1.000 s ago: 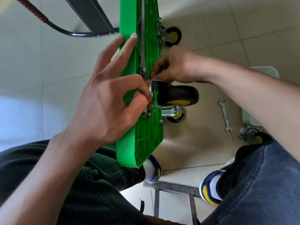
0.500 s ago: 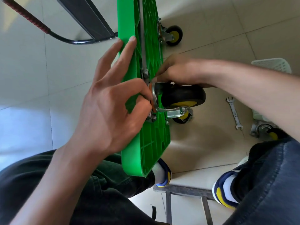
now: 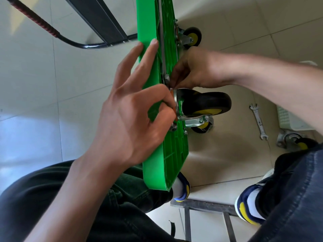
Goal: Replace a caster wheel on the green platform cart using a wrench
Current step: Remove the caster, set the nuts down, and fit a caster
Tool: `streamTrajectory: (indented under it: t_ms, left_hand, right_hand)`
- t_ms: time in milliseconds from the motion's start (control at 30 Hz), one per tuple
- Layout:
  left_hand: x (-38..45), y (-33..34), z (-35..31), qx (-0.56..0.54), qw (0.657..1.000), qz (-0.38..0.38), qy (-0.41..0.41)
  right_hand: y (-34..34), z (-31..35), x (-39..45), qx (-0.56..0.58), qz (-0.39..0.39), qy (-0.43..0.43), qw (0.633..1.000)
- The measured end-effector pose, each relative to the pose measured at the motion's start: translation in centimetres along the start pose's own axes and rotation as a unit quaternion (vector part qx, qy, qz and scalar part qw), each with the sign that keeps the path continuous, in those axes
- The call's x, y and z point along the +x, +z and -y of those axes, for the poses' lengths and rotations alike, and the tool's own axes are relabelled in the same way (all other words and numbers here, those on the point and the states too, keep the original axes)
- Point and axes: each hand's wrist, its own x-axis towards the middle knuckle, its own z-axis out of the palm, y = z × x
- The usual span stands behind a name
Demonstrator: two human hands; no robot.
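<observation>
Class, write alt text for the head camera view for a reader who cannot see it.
Two bare hands work at the mounting plate of a black-and-yellow caster wheel on a green platform cart tipped on edge: the left hand pinches at the plate, the right hand just above. A wrench lies untouched on the tiled floor.

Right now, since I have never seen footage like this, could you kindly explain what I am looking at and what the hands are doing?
There is no machine here: a person wears a camera on the head, so the one view looks down at their own hands and knees. A green cart stands tipped on its edge between the legs, its underside facing right. The left hand pinches the metal plate of a caster against the cart, two fingers stretched along its edge. The right hand works with its fingertips at the top of that plate; what it holds is hidden. On the tiled floor to the right lie a wrench and a loose caster, untouched.
</observation>
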Motion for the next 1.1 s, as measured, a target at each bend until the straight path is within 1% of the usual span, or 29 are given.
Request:
streamTrajectory:
  t_ms: [100,200,300,467,567,700,833,967,1100]
  left_hand:
    - [0.1,0.0,0.0,0.008,1.0,-0.002,0.0]
    - [0.2,0.0,-0.1,0.011,1.0,-0.006,-0.002]
    - [0.2,0.0,-0.1,0.015,1.0,-0.008,-0.003]
    - [0.2,0.0,-0.1,0.013,1.0,-0.002,-0.009]
    - [0.1,0.0,-0.1,0.018,1.0,0.001,-0.011]
    - [0.0,-0.1,-0.2,0.028,1.0,0.001,-0.012]
    - [-0.3,-0.1,-0.4,0.038,0.999,-0.007,-0.015]
    - [-0.7,0.0,-0.7,0.05,0.999,-0.012,-0.014]
    - [-1.0,0.1,-1.0,0.059,0.998,-0.004,-0.019]
  right_hand:
    - [0.0,0.0,0.0,-0.016,-0.012,0.006,1.0]
    - [0.0,0.0,-0.3,-0.015,-0.006,0.007,1.0]
    - [0.3,-0.4,-0.2,-0.004,0.001,0.037,0.999]
    - [0.9,-0.5,-0.3,0.067,0.022,0.081,0.994]
    - [0.6,-0.3,-0.4,0.045,0.026,0.07,0.996]
    - [0.0,0.0,-0.7,0.035,-0.004,0.027,0.999]
    - [-0.1,0.1,-0.9,0.0,-0.009,0.006,1.0]
    - [0.2,0.0,-0.7,-0.009,-0.025,0.003,1.0]
    - [0.4,-0.1,-0.8,-0.007,-0.013,0.027,1.0]
